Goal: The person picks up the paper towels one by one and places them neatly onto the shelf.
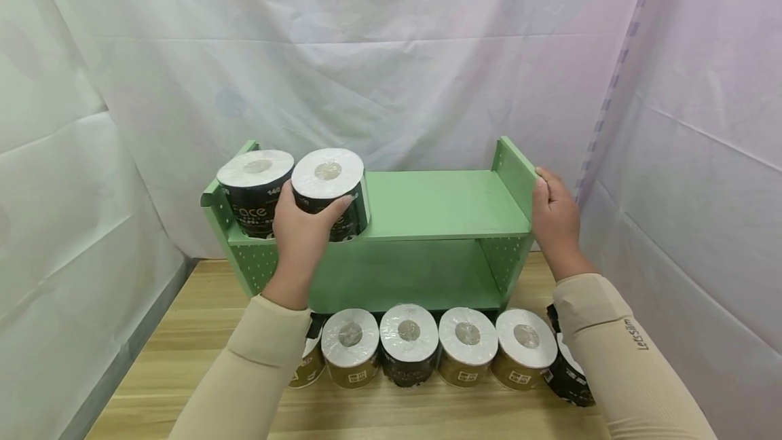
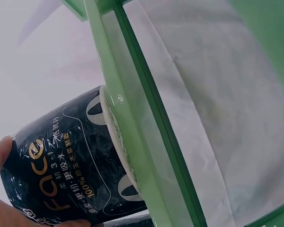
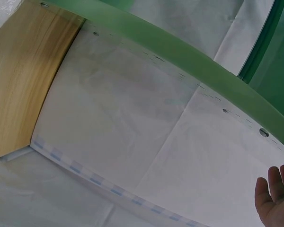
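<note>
My left hand (image 1: 301, 226) grips a black-wrapped toilet paper roll (image 1: 328, 175), thumb across its front and fingers at its left side. The roll's lower end is right at the front edge of the upper board of a green shelf (image 1: 440, 202). In the left wrist view the gold "Face" print on the same roll (image 2: 71, 165) shows beside the green board. Another black roll (image 1: 253, 185) stands to its left, on the upper board. With thumb and index finger, my right hand (image 1: 556, 216) holds the shelf's right side panel (image 1: 513, 178); its other fingers show outside the panel in the right wrist view.
A row of upright rolls in gold and black wraps, including a black one (image 1: 408, 369) and a gold one (image 1: 467, 373), stands on the wooden table (image 1: 177, 358) before the shelf. My right sleeve partly covers a black roll (image 1: 568, 375). White cloth (image 1: 366, 87) hangs behind and at both sides.
</note>
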The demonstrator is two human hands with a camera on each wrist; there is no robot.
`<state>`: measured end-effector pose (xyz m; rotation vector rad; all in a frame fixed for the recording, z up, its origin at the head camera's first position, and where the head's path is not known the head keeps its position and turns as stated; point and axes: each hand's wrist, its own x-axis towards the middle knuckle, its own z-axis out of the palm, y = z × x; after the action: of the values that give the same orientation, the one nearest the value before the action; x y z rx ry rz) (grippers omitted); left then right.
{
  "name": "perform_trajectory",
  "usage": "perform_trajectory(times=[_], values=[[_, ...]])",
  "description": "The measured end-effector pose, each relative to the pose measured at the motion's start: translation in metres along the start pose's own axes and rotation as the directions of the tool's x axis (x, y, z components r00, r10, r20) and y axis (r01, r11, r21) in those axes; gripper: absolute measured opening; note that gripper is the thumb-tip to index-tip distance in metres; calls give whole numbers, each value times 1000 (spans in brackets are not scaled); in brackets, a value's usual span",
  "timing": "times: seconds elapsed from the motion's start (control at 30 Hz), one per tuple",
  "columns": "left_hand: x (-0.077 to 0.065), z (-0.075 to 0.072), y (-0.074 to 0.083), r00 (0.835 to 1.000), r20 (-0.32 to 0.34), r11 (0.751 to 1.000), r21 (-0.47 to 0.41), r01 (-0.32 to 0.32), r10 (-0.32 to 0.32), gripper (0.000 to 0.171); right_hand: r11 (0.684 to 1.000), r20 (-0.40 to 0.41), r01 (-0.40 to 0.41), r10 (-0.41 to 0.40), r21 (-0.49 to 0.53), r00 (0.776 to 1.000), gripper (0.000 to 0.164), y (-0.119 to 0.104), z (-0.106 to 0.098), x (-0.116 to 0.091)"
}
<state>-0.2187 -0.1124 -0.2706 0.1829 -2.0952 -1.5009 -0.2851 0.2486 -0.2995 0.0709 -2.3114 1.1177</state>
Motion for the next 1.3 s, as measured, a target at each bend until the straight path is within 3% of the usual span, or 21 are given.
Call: perform_trajectory(times=[0.43,1.3], values=[[2,7,2,999,-31,999,-25,-25,25,89,1000,2,2,-2,2,1000,53,0,1,-1],[9,13,4,999,-6,998,38,53,-53,92,1000,5,-6,6,-8,1000,54,-1,0,-1]])
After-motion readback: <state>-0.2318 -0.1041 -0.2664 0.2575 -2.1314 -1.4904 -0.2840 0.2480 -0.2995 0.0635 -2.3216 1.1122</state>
